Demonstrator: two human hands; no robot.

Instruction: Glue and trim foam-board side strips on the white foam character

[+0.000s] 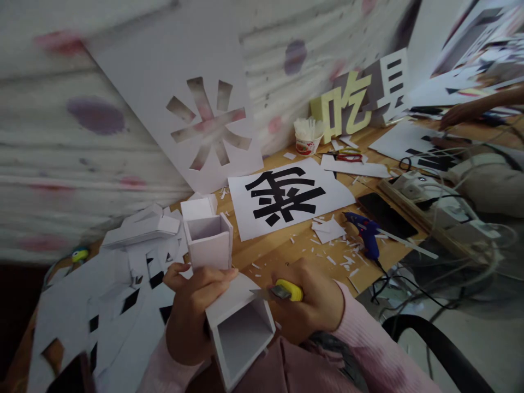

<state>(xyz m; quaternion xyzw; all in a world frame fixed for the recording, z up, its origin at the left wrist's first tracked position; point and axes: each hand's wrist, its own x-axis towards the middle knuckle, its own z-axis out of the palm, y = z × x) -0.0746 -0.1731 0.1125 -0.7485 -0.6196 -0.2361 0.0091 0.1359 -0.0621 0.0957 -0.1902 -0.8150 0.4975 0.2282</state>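
Note:
My left hand [196,308] grips a white foam-board box form [229,297] with a square open end turned toward me. Its fingers press over the top face. A second hollow section [208,245] of white board rises just beyond those fingers; whether it is one piece with the near part I cannot tell. In my right hand [307,300] is a yellow utility knife [295,290], its blade at the upper right edge of the open end. Whether the blade cuts in or only touches is unclear.
Scrap board [110,305] is heaped at the left. Beyond lie a printed character sheet [335,194], a blue glue gun [368,234], a black phone [387,213] and a power strip [434,207] with tangled cables. Another person's hand [462,112] works at the right. A cut-out board [155,103] leans behind.

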